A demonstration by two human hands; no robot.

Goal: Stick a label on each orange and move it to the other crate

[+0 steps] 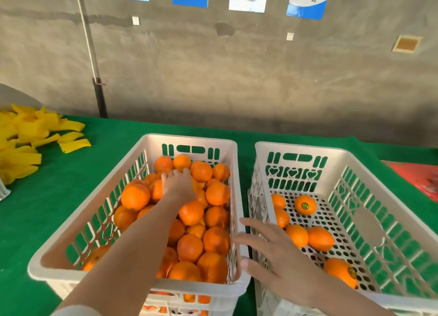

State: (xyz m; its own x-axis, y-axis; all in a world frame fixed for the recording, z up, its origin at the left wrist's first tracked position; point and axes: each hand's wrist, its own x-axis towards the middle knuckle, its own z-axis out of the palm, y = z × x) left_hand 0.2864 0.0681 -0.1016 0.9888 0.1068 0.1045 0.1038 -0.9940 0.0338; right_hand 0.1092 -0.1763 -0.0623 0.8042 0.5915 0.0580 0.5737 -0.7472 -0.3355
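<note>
Head view: labelling and transfer of oranges, pick-up step. A green-covered worktop point(71, 185) carries two white slotted plastic crates set side by side near its near edge. The left-hand crate point(189, 138) is heaped with unlabelled round oranges point(190, 212). The right-hand crate point(301, 147), nearer the worktop's right edge, holds only a few fruits on its perforated floor. Two of them show a small round sticker: one labelled orange point(305, 204) near the crate's middle and a second labelled orange point(341, 271) at its near end.

The left hand point(179, 185) reaches into the full crate, back toward the camera, with its fingers laid over the fruit at the far end of the heap. Its grip is hidden by the hand itself, so whether it has closed on an orange cannot be told. The right hand point(282, 256) hovers over the gap between the two crates with fingers spread and grasping nothing.

Judged from the near-empty second crate, the task is at an early stage, and the step in hand is the selection of the next fruit. The next move calls for a firm hold on one orange, a lift clear of its neighbours so that none rolls, and a label for it. No label sheet is in sight. Loose yellow paper pieces point(28, 135) lie at the worktop's left edge and a red sheet point(414, 178) lies at its right edge.
</note>
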